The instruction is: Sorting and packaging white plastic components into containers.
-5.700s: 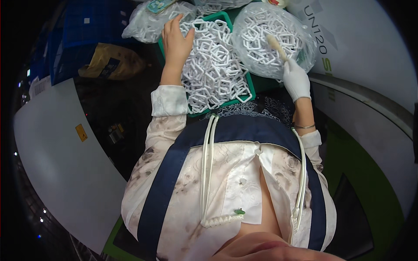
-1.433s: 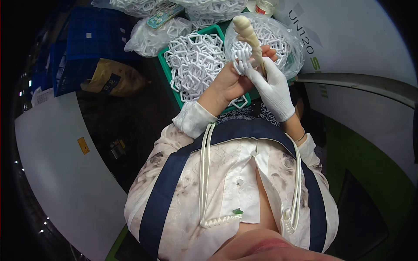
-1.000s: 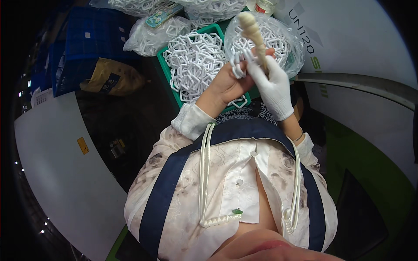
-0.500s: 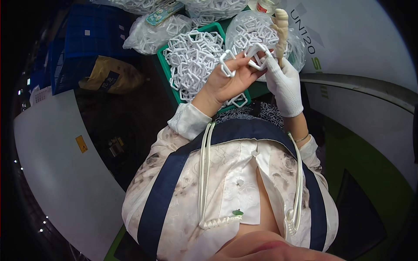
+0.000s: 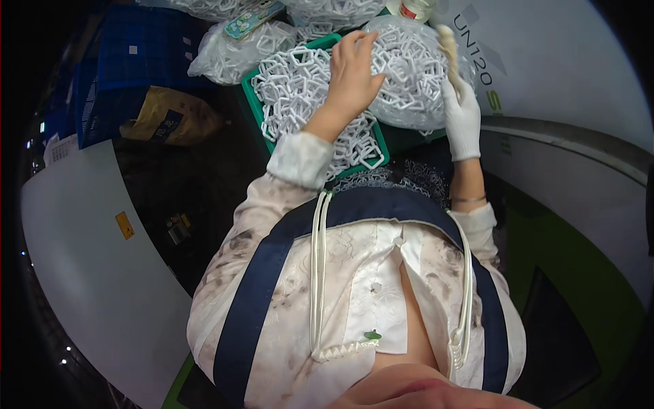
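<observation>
My bare left hand (image 5: 353, 73) is over the border between the green tray (image 5: 383, 140) and a clear plastic bag of white plastic links (image 5: 413, 75). Its fingers reach away from me and the thumb stands apart, with no link visible in it. Loose white plastic links (image 5: 289, 88) fill the tray beneath. At the bag's right side, my right hand (image 5: 463, 123), in a white knit glove, is closed round a thin, cream-coloured, lumpy stick-like tool (image 5: 447, 51). The tool points up and away; its lower end is hidden in the glove.
More bags of white links (image 5: 235, 58) stand behind the tray, with a patterned phone-like object (image 5: 253, 20) on one. A glass jar (image 5: 415, 9) sits at the back. Blue crates (image 5: 136, 75) and a brown bag (image 5: 174, 123) are left; a pale machine panel (image 5: 545, 61) bounds the right.
My left hand has let go of the white links and moved away from the right hand, over the tray and bag. The right hand has shifted slightly right, still holding the tool.
</observation>
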A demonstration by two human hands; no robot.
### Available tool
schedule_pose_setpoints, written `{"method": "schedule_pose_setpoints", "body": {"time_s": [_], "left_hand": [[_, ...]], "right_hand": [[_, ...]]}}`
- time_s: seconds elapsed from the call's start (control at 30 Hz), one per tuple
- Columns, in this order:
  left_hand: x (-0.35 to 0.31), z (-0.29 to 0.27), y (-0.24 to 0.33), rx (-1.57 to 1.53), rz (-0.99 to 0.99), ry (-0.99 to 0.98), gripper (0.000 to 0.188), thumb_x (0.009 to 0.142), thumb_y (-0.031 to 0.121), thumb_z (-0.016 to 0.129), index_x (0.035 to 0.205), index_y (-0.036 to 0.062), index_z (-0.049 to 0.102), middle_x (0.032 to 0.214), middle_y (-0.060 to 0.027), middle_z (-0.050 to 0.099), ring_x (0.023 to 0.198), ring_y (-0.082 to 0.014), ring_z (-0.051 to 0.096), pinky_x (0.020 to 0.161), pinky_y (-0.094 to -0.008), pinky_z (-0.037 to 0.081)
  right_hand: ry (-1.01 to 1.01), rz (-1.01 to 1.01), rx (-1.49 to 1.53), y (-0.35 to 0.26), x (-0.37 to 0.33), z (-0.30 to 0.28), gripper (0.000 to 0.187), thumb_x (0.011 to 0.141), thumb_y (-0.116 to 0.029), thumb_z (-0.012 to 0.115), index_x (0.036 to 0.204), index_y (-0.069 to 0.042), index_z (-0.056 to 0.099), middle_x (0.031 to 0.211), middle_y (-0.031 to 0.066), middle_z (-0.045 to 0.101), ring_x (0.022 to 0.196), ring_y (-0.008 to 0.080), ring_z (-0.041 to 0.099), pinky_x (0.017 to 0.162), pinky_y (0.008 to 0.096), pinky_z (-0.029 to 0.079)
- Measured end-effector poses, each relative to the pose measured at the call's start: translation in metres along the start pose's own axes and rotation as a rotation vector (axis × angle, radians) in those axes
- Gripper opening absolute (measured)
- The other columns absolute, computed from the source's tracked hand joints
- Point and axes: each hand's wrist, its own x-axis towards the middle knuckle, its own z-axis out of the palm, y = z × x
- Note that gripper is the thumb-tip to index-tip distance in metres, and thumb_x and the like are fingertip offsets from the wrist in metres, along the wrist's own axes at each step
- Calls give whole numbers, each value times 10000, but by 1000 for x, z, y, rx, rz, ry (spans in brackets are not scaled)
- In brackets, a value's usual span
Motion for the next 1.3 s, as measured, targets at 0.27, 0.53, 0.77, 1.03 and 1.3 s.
{"method": "schedule_pose_setpoints", "body": {"time_s": [0.27, 0.53, 0.77, 1.03, 1.3], "left_hand": [[-29, -40, -60, -32, -228, -33, 572, 802, 141, 749, 1324, 52, 532, 1330, -175, 449, 1242, -370, 463, 1067, -436, 387], [-40, -58, -100, 51, -347, 32, 526, 839, 168, 732, 1322, 59, 553, 1282, -153, 499, 1155, -299, 525, 1016, -391, 432], [-63, -73, -150, 278, -388, -31, 393, 777, 123, 744, 1157, 64, 662, 1097, -130, 644, 981, -314, 620, 923, -404, 482], [-34, -55, -129, 407, -173, 1, 297, 783, 91, 719, 1075, 152, 719, 1128, -53, 667, 1092, -255, 596, 951, -429, 450], [-11, -66, -152, 138, -228, -76, 199, 859, 129, 653, 1020, 169, 764, 1062, -75, 691, 1003, -289, 639, 870, -410, 489]], "right_hand": [[-225, 242, -707, 42, -8, -19, 313, 1000, -312, 429, 1106, -86, 618, 995, 250, 671, 941, 462, 624, 806, 525, 488], [-473, 213, -770, 9, 0, 11, 282, 978, -305, 477, 1122, -130, 643, 1006, 247, 665, 980, 452, 616, 835, 519, 494], [-253, 196, -854, 28, 3, -29, 320, 1005, -314, 429, 1133, -107, 636, 1039, 266, 658, 998, 466, 605, 843, 530, 478], [-194, 146, -636, 12, -22, -37, 304, 1012, -280, 451, 1147, -72, 628, 1002, 233, 653, 959, 445, 613, 804, 462, 483], [-228, 187, -589, 3, -21, -37, 268, 1019, -224, 456, 1099, -48, 642, 939, 231, 632, 846, 315, 629, 819, 357, 480]]}}
